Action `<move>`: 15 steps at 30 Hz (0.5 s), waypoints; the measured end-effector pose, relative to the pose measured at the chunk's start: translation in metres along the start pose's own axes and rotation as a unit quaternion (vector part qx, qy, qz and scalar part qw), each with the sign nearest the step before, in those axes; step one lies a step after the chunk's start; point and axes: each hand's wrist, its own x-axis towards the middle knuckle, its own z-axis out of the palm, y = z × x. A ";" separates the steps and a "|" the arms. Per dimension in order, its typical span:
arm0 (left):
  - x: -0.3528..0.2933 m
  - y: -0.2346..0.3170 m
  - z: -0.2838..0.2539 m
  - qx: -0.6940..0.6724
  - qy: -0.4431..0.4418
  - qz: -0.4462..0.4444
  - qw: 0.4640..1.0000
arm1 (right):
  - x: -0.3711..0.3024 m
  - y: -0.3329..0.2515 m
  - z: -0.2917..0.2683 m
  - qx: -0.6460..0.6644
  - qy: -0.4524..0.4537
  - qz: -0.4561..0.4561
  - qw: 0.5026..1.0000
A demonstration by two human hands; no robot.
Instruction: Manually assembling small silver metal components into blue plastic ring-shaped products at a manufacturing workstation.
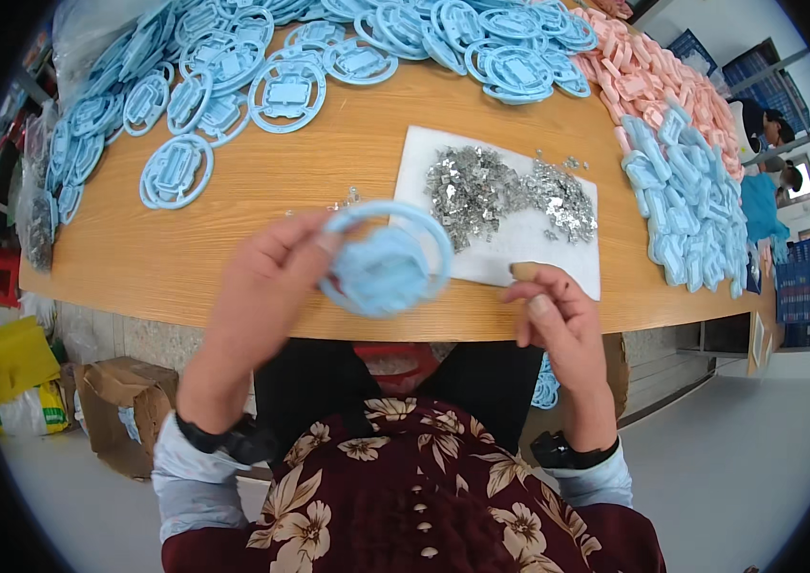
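Above the table's near edge, my left hand (276,277) is closed on the rim of a light blue plastic ring-shaped part (381,272), blurred by motion. Its raised middle sits inside an oval hoop. To the right, my right hand (562,320) hovers by the near edge of a white pad (538,253), its fingers curled in and a tan covering on one fingertip. Whatever those fingers may hold is too small or hidden to make out. A heap of small silvery metal pieces (472,196) lies on the pad.
Many similar blue ring-shaped parts (287,91) cover the far and left side of the wooden table (262,191). At the right are piles of pink plastic parts (643,76) and narrow blue parts (682,201). A cardboard box (123,411) stands on the floor at left.
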 end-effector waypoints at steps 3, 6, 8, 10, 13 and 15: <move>0.002 -0.023 0.030 -0.125 -0.066 -0.048 0.989 | 0.011 0.007 0.013 0.052 -0.039 0.045 0.997; 0.002 -0.036 0.040 -0.148 -0.088 -0.051 0.984 | 0.014 0.015 0.017 0.065 -0.061 0.082 0.993; 0.003 -0.038 0.042 -0.153 -0.088 -0.056 0.983 | 0.017 0.015 0.016 0.063 -0.096 0.117 0.986; 0.004 -0.042 0.043 -0.151 -0.090 -0.056 0.983 | 0.019 0.019 0.016 0.084 -0.098 0.119 0.984; 0.007 -0.045 0.043 -0.132 -0.102 -0.053 0.985 | 0.020 0.024 0.015 0.087 -0.094 0.129 0.983; 0.011 -0.039 0.045 -0.110 -0.121 -0.059 0.985 | 0.020 0.027 0.013 0.051 -0.102 0.119 0.986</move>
